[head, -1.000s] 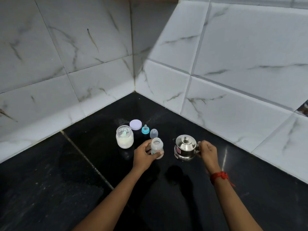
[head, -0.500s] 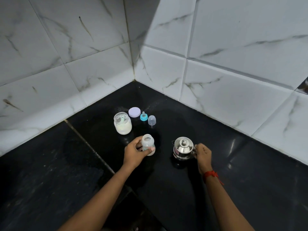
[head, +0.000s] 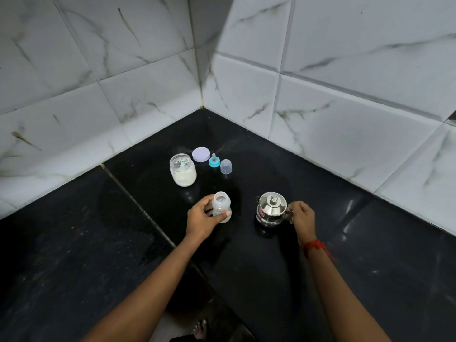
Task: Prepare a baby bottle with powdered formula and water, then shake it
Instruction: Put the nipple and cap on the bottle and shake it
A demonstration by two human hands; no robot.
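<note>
A small clear baby bottle [head: 221, 203] stands open-topped on the black counter [head: 98, 243], with white powder inside. My left hand [head: 202, 217] grips it around the body. To its right stands a lidded steel kettle [head: 271, 210]; my right hand [head: 301, 217] holds its handle. Behind them sit an open glass jar of white formula powder [head: 183, 170] with a scoop inside, its lilac lid [head: 200, 154], the blue teat ring [head: 214, 161] and the clear bottle cap [head: 226, 166].
White marbled tile walls [head: 345, 119] meet in a corner just behind the objects. A seam runs diagonally across the counter left of the bottle. The counter's front edge lies near the bottom, with toes [head: 201, 328] visible below it.
The camera has tilted, so the whole scene shifted in the frame. Both hands keep the same holds on the bottle and the kettle handle; neither object has visibly moved on the counter.
</note>
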